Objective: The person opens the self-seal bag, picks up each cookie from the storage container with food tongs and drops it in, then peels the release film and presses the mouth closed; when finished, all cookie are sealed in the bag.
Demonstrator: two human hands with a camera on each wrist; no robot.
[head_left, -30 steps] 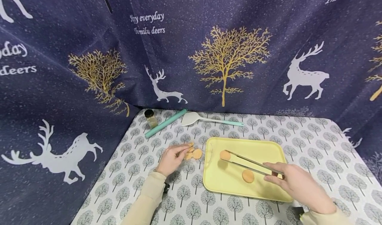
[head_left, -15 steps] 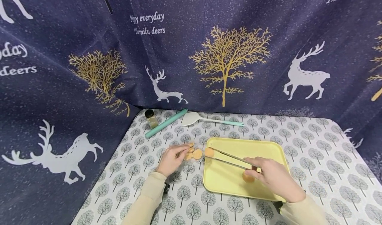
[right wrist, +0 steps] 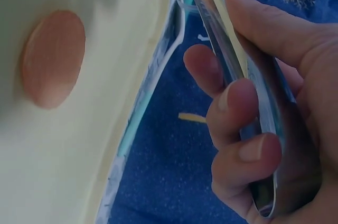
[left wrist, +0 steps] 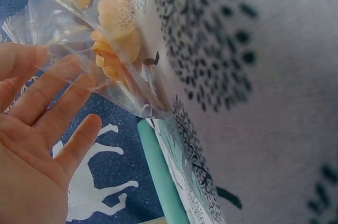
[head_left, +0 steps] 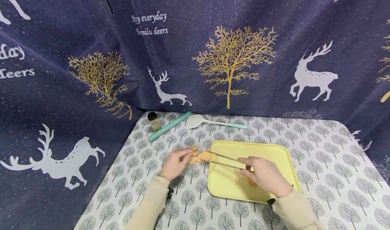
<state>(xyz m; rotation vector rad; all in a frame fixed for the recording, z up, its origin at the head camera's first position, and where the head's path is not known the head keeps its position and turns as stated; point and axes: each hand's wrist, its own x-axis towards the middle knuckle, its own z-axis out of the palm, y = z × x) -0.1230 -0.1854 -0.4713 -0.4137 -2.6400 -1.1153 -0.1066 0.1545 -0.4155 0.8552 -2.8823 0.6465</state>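
Tongs have moved left in the right hand's grip, tips pointing left, their round slice at the clear bag the left hand seems to pinch.

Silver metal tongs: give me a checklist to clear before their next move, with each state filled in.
1. Right hand gripping the silver metal tongs: ok.
2. Flat round orange slice held at the tong tips: ok.
3. Held slice beyond the left rim of the yellow rectangular tray in the head view: ok.
4. Left hand holding the clear plastic bag: ok.
5. Held slice inside the bag: cannot tell.
6. Tray free of slices: not ok; one orange slice lies there.
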